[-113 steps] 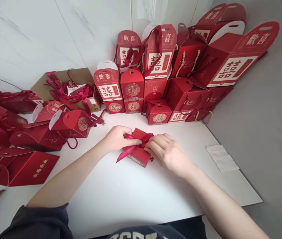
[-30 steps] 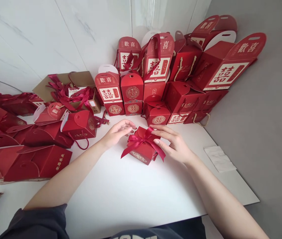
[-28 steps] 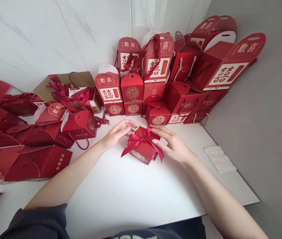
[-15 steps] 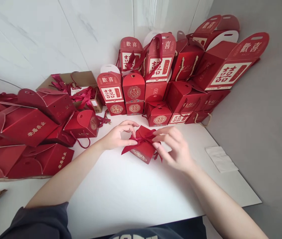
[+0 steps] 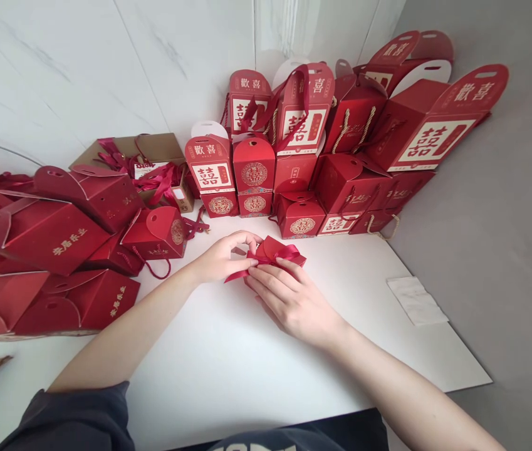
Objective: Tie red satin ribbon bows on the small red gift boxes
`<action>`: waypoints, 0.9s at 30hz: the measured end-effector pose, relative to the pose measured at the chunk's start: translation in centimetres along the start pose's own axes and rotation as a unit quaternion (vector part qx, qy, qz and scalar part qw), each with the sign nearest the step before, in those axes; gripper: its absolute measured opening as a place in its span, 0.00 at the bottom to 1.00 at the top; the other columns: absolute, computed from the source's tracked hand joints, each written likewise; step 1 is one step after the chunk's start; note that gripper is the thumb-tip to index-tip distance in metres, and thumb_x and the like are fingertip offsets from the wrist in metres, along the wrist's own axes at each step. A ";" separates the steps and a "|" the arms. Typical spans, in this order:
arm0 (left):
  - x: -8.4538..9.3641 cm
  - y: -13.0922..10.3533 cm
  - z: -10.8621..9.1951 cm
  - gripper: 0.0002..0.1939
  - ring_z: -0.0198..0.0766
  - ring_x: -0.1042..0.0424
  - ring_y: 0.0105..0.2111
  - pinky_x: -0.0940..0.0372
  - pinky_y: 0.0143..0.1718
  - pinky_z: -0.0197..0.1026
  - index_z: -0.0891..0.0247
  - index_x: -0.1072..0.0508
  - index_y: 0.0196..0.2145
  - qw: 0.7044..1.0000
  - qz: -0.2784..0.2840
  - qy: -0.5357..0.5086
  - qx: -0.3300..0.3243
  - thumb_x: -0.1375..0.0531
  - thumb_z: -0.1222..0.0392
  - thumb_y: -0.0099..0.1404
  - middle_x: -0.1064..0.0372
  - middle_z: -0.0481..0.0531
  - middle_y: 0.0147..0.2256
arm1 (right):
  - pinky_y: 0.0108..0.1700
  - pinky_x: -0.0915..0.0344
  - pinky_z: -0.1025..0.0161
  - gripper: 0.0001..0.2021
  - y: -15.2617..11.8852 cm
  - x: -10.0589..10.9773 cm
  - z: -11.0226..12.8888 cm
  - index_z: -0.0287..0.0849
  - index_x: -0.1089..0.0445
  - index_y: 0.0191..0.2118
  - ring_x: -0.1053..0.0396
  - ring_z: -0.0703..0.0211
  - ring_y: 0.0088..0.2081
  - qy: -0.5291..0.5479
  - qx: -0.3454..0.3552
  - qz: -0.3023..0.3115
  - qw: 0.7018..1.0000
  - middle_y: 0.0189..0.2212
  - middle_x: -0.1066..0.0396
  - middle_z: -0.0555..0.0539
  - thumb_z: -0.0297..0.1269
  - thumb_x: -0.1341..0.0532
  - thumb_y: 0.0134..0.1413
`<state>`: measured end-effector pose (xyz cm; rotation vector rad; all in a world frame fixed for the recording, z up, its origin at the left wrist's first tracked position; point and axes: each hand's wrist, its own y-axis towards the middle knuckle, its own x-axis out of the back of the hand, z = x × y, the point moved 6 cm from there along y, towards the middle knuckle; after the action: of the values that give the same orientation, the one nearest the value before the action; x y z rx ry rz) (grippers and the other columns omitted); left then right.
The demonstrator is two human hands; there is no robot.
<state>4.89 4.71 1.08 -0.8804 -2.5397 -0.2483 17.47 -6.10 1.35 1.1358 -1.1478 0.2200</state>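
Note:
A small red gift box stands on the white table, with a dark red ribbon across its top. My left hand is at the box's left side, thumb and fingers closed on the ribbon near the middle of the top. One ribbon tail sticks out below my left thumb. My right hand lies over the front of the box, its fingers closed on the ribbon with the tips reaching toward my left thumb. The front face of the box is mostly hidden behind my right hand.
Stacked red gift boxes line the wall at the back. More red boxes are piled at the left. A cardboard carton holds loose ribbons. A white tissue lies on the white table at the right, near the grey wall.
My right hand has moved left and down from the box's right side, now covering its front. My left hand stays at the ribbon, nearly in the same place.

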 end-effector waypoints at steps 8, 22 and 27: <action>-0.7 -0.5 -0.9 0.03 0.42 0.29 0.49 0.34 0.48 0.47 0.61 0.39 0.32 0.996 -0.081 0.016 0.017 0.45 0.65 0.63 0.29 0.54 0.48 | 0.63 0.39 0.48 0.13 -0.2 1.8 -0.8 0.40 0.30 0.52 0.30 0.52 0.54 0.127 0.012 -0.025 0.991 0.50 0.24 0.44 0.33 0.40 0.63; 1.5 -7.3 -5.4 0.12 0.42 0.32 0.53 0.30 0.49 0.45 0.54 0.34 0.48 0.965 -0.164 0.202 0.038 0.43 0.57 0.67 0.35 0.50 0.54 | 0.65 0.41 0.44 0.46 -0.9 3.0 -1.1 0.43 0.58 0.71 0.51 0.43 0.69 0.339 -0.082 0.162 0.923 0.69 0.51 0.35 0.50 0.35 0.55; 3.8 -11.5 -7.0 0.10 0.43 0.31 0.52 0.31 0.50 0.46 0.55 0.31 0.45 0.895 -0.333 0.294 0.037 0.41 0.57 0.65 0.33 0.51 0.53 | 0.64 0.39 0.45 0.33 0.3 3.4 -3.9 0.50 0.52 0.69 0.46 0.47 0.67 0.388 -0.111 0.143 0.904 0.68 0.48 0.40 0.47 0.40 0.63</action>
<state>-2.52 -4.40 8.77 0.1367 -2.1437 -0.5274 21.14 -4.17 4.41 0.5689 -0.5884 0.6850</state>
